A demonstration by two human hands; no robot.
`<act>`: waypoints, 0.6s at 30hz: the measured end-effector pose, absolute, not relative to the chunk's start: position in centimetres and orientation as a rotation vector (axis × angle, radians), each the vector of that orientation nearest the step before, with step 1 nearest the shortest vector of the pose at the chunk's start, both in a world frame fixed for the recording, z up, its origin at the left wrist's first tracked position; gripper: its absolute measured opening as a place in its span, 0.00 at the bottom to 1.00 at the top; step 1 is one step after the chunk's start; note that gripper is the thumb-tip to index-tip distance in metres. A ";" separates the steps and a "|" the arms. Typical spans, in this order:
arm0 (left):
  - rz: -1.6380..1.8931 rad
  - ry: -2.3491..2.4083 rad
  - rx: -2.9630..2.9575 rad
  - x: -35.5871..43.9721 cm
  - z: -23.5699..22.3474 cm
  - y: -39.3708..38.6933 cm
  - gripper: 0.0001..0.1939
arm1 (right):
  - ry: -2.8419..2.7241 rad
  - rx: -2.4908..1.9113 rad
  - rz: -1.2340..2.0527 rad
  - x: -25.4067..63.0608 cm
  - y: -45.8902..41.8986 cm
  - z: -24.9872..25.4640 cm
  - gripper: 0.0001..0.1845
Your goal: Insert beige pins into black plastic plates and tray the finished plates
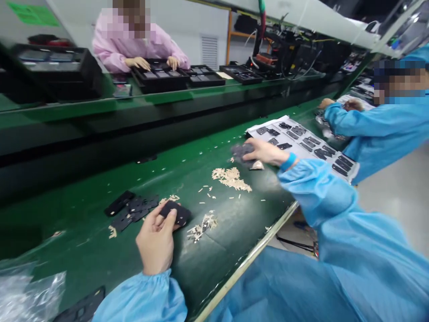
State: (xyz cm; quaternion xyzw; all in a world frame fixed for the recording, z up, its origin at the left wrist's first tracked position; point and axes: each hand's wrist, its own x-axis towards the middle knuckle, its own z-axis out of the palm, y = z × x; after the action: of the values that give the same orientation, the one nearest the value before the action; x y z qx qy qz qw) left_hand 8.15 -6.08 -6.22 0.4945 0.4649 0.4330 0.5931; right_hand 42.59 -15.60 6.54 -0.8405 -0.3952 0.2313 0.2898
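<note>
My left hand (156, 239) is closed on a small flat black part (176, 212), held just above the green bench top (217, 250). A loose pile of similar black parts (130, 209) lies just left of it. My right hand (264, 152) reaches far to the right and grips a blurred dark part (241, 152) at the near edge of a white sheet (303, 141) that carries rows of black parts. A heap of pale small slivers (231, 178) lies between the two hands.
A person in a blue coat (378, 129) works at the right end of the bench. Across the raised green shelf, a person in pink (134, 44) handles black trays (161, 76). Clear plastic bags (23, 293) lie at the lower left. More slivers (203, 226) lie near my left hand.
</note>
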 end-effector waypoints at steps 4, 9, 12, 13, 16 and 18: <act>1.018 1.107 1.172 8.1 -6.1 -6.0 0.29 | -0.649 -2.331 0.482 51.3 -23.7 7.9 0.14; 1.027 1.122 1.190 8.0 -5.8 -5.9 0.31 | -0.353 -2.307 0.539 56.4 -28.7 6.4 0.20; 1.031 1.120 1.175 7.9 -5.7 -5.9 0.30 | -0.250 -2.312 0.540 58.1 -29.6 5.6 0.21; 1.031 1.117 1.172 7.9 -5.7 -5.9 0.30 | -0.225 -2.319 0.522 58.6 -29.9 5.6 0.21; 1.036 1.118 1.169 7.9 -5.6 -5.9 0.29 | -0.176 -2.350 0.457 59.8 -30.8 6.1 0.21; 1.038 1.126 1.171 7.9 -5.6 -6.0 0.29 | -0.174 -2.380 0.337 60.1 -31.7 6.7 0.20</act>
State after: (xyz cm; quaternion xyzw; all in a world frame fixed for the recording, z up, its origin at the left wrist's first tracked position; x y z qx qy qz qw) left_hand 7.94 -5.98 -5.60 0.4989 0.4799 0.4422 0.5702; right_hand 60.14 -31.65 6.66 -0.9221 -0.0675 0.1305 0.3579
